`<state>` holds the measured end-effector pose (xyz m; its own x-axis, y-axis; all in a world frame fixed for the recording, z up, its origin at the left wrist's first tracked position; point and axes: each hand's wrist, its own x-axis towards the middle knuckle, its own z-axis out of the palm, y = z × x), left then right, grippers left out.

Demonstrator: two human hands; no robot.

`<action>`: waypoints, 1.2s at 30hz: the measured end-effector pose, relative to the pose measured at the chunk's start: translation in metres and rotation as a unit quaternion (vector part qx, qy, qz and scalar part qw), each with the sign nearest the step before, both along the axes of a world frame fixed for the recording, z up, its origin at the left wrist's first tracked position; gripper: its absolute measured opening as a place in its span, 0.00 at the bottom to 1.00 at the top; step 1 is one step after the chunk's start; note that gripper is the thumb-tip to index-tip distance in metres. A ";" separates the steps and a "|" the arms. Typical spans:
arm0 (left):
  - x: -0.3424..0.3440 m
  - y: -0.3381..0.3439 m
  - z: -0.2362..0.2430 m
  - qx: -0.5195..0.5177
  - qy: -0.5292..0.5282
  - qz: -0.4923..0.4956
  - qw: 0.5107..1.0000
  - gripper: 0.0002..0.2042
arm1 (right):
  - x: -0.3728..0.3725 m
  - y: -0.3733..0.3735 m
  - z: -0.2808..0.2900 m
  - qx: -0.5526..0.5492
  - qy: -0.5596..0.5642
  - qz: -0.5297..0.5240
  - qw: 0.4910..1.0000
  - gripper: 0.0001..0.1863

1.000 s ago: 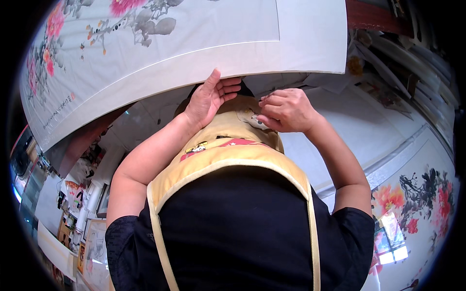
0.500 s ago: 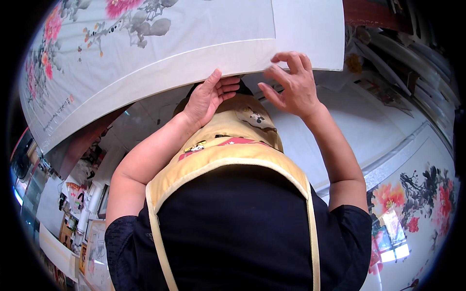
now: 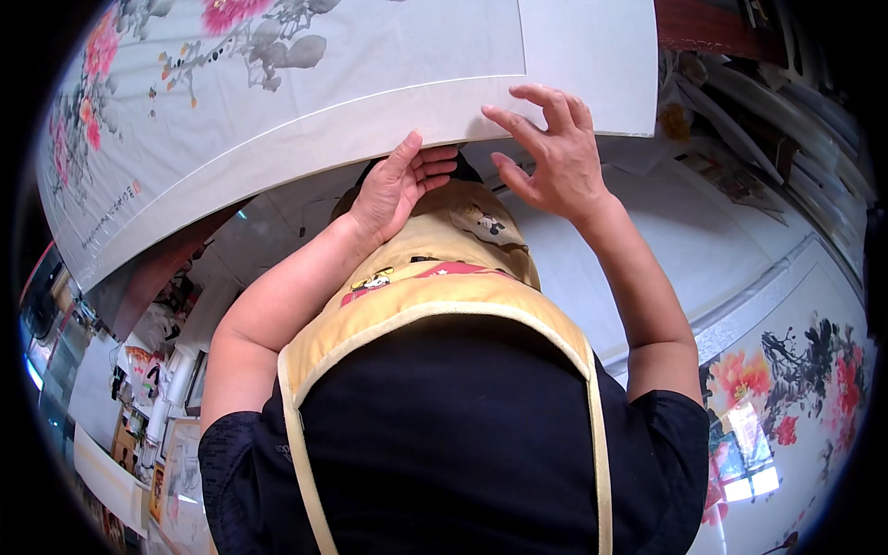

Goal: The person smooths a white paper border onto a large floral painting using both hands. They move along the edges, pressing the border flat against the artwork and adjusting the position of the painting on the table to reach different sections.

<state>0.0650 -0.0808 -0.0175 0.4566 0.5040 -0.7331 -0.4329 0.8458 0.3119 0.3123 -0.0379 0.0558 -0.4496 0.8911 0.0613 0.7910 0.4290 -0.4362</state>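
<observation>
Fingers (image 3: 435, 166) of our left hand (image 3: 393, 194) pressed together, flat under white border of flower painting (image 3: 305, 102); our right hand (image 3: 550, 153) spread, fingertips at lower edge. Smoothing appears midway, right corner left.

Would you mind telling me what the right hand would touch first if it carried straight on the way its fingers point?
Probably the pale border of the flower painting: the right hand has its fingers spread and pointing at its lower edge, already at or nearly on it. Depth is unclear.
</observation>
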 end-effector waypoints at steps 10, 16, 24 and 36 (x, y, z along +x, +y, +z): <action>0.001 0.002 0.002 0.001 0.002 -0.004 1.000 0.33 | 0.007 -0.002 -0.001 -0.035 -0.003 0.030 0.999 0.19; 0.001 0.001 0.002 0.000 0.004 -0.003 1.000 0.33 | 0.006 -0.002 -0.004 -0.013 0.001 0.034 0.999 0.21; 0.000 -0.001 -0.003 -0.002 -0.009 0.005 1.000 0.31 | 0.002 -0.010 -0.010 -0.049 0.021 0.119 0.991 0.27; 0.004 0.003 0.001 0.008 -0.006 0.016 1.000 0.31 | -0.017 -0.039 -0.002 -0.228 0.047 0.233 0.944 0.27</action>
